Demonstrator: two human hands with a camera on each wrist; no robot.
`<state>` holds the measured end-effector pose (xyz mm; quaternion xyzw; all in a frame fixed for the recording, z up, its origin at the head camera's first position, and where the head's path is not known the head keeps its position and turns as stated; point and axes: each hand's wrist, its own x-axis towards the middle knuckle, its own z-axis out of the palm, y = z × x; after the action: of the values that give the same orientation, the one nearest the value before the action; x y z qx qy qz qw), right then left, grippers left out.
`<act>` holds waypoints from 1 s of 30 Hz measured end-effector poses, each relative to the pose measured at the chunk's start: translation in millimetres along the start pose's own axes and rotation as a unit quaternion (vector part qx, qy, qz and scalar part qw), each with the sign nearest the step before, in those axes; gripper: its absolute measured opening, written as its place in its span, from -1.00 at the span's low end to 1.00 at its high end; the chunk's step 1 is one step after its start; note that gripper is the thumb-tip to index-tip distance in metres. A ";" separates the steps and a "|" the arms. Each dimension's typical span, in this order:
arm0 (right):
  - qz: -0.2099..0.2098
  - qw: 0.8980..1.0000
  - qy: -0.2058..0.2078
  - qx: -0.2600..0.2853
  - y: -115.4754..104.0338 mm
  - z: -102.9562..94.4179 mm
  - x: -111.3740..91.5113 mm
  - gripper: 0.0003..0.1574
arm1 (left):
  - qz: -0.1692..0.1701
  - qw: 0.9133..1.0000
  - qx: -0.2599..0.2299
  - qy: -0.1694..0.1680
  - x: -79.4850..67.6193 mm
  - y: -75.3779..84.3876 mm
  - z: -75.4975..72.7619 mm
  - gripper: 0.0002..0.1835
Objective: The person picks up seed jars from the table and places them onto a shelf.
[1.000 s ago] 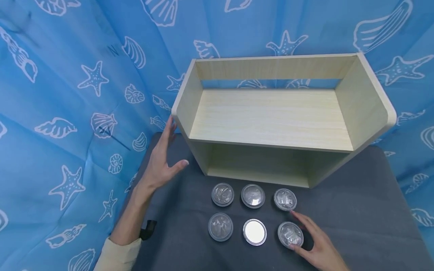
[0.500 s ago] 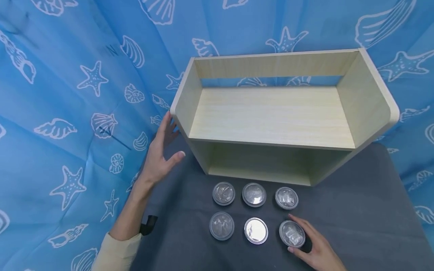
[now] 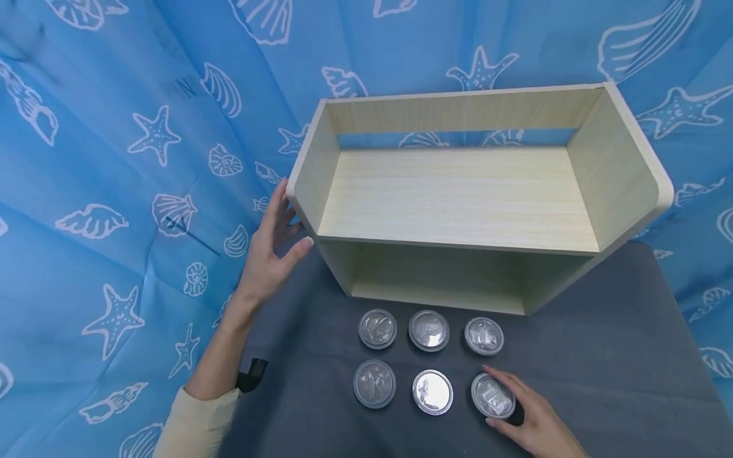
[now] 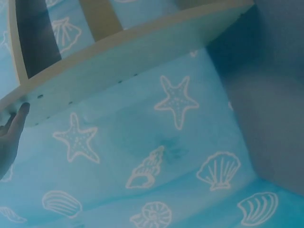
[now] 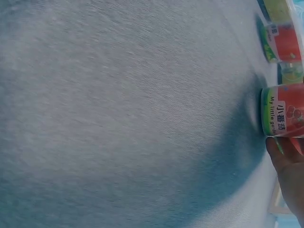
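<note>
In the head view, my right hand holds the front right can between thumb and fingers, and the can stands on the dark cloth. The right wrist view shows this can's red label with tomatoes and a green band. My left hand lies with its fingers nearly straight against the outer left side of a pale wooden two-tier shelf. In the left wrist view, a finger of the left hand meets the shelf's side panel.
Two rows of round cans with clear or shiny lids stand before the shelf. Among them are the back right can, the front middle can and the front left can. A blue seashell curtain hangs behind and at the left.
My left hand has slid a little up along the shelf's side, its thumb nearing the panel. My right index finger has drawn away from the back right can and settled around the front right one.
</note>
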<state>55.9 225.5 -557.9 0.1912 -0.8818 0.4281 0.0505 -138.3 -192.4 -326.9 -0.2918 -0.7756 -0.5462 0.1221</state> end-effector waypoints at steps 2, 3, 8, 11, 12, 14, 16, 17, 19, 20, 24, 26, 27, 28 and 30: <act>0.002 1.000 0.002 0.001 -2.8 -2.6 2.4 0.12 | -0.006 1.000 -0.008 -0.002 1.5 8.2 0.9 -0.15; 0.004 1.000 0.003 0.000 -4.3 -4.5 3.9 0.13 | -0.010 1.000 -0.013 -0.002 2.5 12.6 1.3 -0.16; -0.010 1.000 0.011 0.008 -9.4 -16.0 14.8 0.14 | -0.025 0.999 -0.023 0.006 7.7 24.9 0.6 -0.26; -0.027 1.000 0.010 0.010 -12.4 -22.3 21.8 0.14 | -0.020 0.999 -0.030 0.010 11.9 24.3 -0.6 -0.31; -0.033 0.999 0.009 0.011 -13.5 -24.1 24.2 0.15 | -0.017 0.999 -0.031 0.011 13.2 24.0 -0.9 -0.31; -0.029 1.000 0.003 0.011 -17.7 -28.4 29.6 0.15 | -0.016 0.999 -0.037 0.013 15.9 23.8 -0.8 -0.31; -0.027 1.000 -0.002 0.009 -21.7 -32.7 34.9 0.14 | -0.015 0.999 -0.043 0.014 18.3 19.5 -1.8 -0.31; -0.027 1.000 -0.003 0.009 -23.5 -34.7 37.4 0.14 | -0.015 0.999 -0.044 0.014 19.5 16.8 -2.5 -0.32; -0.028 1.000 -0.003 0.010 -27.1 -38.4 42.2 0.13 | -0.021 0.998 -0.049 0.013 21.7 11.1 -4.0 -0.34; -0.029 1.000 -0.003 0.011 -28.7 -40.2 44.4 0.12 | -0.025 0.998 -0.050 0.013 22.6 8.0 -4.9 -0.36; -0.030 0.999 -0.005 0.009 -34.9 -46.5 52.5 0.12 | -0.039 0.997 -0.061 0.010 26.9 1.8 -7.5 -0.43; -0.029 0.999 -0.010 0.011 -37.9 -49.6 56.3 0.13 | -0.041 0.997 -0.066 0.008 28.9 1.1 -8.0 -0.46; -0.030 0.999 -0.012 0.009 -39.2 -51.1 58.3 0.13 | -0.041 0.997 -0.069 0.007 29.8 1.0 -8.1 -0.46; -0.030 0.999 -0.015 0.009 -40.5 -52.7 60.2 0.14 | -0.042 0.997 -0.069 0.006 30.6 1.0 -8.1 -0.47; -0.031 0.999 -0.023 0.012 -43.0 -56.0 64.3 0.15 | -0.045 0.997 -0.067 0.008 32.0 1.1 -8.1 -0.48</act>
<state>8.8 225.9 -474.8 0.2291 -0.8714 0.4319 0.0411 -164.3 -189.4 -306.8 -0.2599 -0.7485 -0.6043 0.0839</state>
